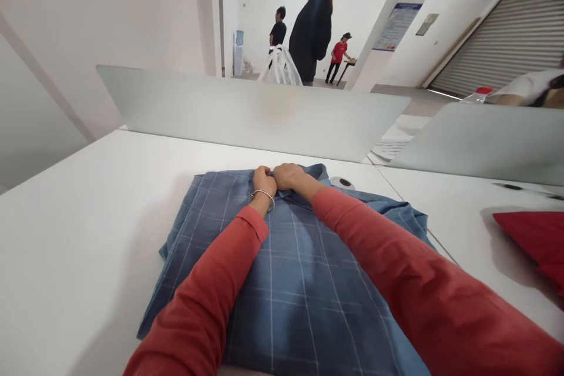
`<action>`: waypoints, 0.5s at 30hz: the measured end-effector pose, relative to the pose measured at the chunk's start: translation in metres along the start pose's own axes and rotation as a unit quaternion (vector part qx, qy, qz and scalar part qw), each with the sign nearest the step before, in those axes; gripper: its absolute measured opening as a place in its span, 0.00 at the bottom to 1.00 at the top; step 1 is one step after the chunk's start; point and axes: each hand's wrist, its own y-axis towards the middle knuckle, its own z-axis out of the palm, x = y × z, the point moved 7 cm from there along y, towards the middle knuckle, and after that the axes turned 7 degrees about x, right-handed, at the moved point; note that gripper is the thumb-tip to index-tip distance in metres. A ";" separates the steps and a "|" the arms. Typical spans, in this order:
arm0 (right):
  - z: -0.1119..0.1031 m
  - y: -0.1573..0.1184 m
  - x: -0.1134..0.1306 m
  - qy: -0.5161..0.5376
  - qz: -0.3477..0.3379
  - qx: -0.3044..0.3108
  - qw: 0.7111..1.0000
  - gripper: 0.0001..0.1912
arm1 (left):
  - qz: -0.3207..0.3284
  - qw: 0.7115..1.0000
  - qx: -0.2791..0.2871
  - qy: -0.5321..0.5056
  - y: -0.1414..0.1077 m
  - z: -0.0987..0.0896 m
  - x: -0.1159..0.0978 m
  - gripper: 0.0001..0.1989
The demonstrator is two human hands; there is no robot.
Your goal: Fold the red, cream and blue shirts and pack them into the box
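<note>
A blue shirt with thin white checks lies spread on the white table, its collar end toward the frosted divider. My left hand, with a silver bangle at the wrist, is closed on the cloth at the middle of the far edge. Right beside it, my right hand is also closed on the cloth, its fingers curled under and partly hidden. The shirt's right side is bunched in loose folds beyond my right forearm.
A frosted divider runs along the back of the white table. Red cloth lies at the right. A round grommet sits just behind the shirt. Several people stand beyond the divider.
</note>
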 end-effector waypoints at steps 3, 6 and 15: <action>-0.002 0.000 -0.010 0.043 0.039 -0.007 0.998 0.15 | 0.000 1.000 -0.001 0.002 0.000 0.000 0.000 0.16; -0.005 -0.002 -0.027 0.094 0.076 -0.023 0.992 0.14 | 0.009 1.000 -0.002 0.006 -0.002 -0.002 -0.001 0.17; 0.000 -0.020 -0.070 0.293 0.124 -0.163 0.934 0.16 | 0.078 0.995 0.002 0.055 -0.009 -0.004 -0.015 0.16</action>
